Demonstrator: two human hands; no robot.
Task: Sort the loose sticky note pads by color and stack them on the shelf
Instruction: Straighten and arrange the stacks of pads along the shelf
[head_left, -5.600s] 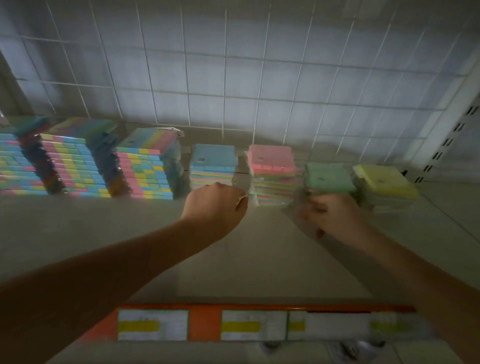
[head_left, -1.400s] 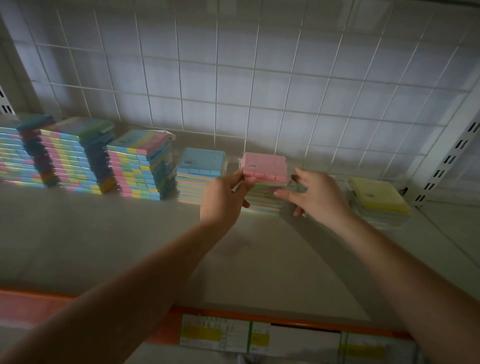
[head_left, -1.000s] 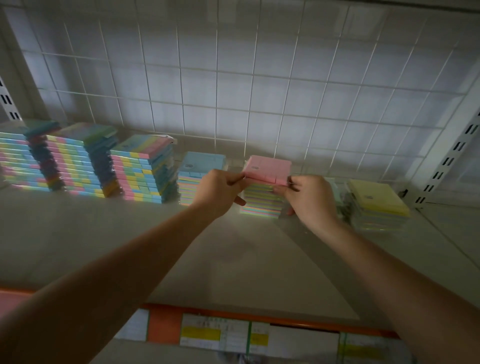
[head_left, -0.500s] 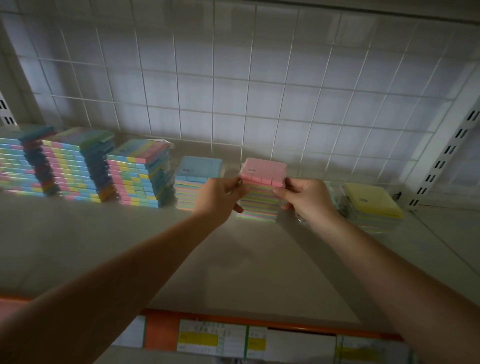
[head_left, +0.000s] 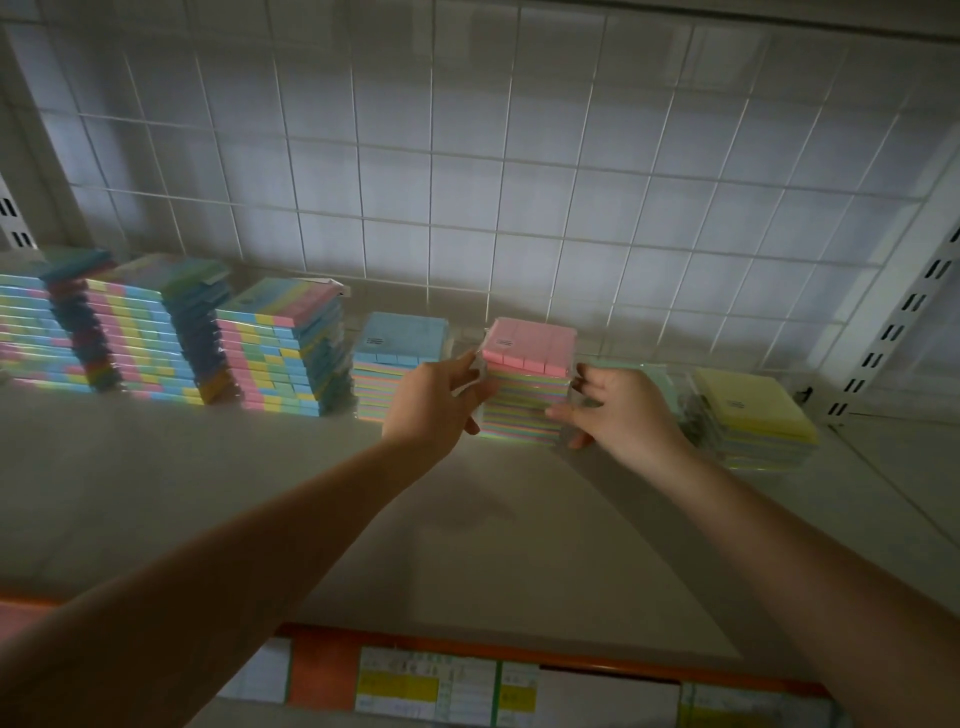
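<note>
Over the last second or so my two hands have gone from pinching the pink pad at its top edges to bracketing the pile beneath it. The pink pad (head_left: 532, 343) now sits on top of the pink-topped stack (head_left: 524, 410), near the middle of the shelf (head_left: 311, 493), at about 12 o'clock from my forearms. I read that as the pad being placed and the stack being squared up, so this colour is done for the moment.

My left hand (head_left: 434, 402) touches the stack's left side with loosely extended fingers, curled round nothing. My right hand (head_left: 621, 405) is spread against the right side, fingertips on the stack's edge, gripping nothing that I can see.

There are no real containers here, only the shelf itself acting as one. On it, from 9 o'clock toward 3 o'clock: three tall multicolour stacks (head_left: 140, 338), a blue-topped stack (head_left: 400, 364) just left of my left hand, the pink one, a green-topped stack (head_left: 657, 382) mostly hidden behind my right hand, and a yellow-topped stack (head_left: 748, 415). The layers under each top pad look mixed in colour (too blurred to judge properly). Price labels (head_left: 426, 691) line the shelf's front edge at 6 o'clock.
</note>
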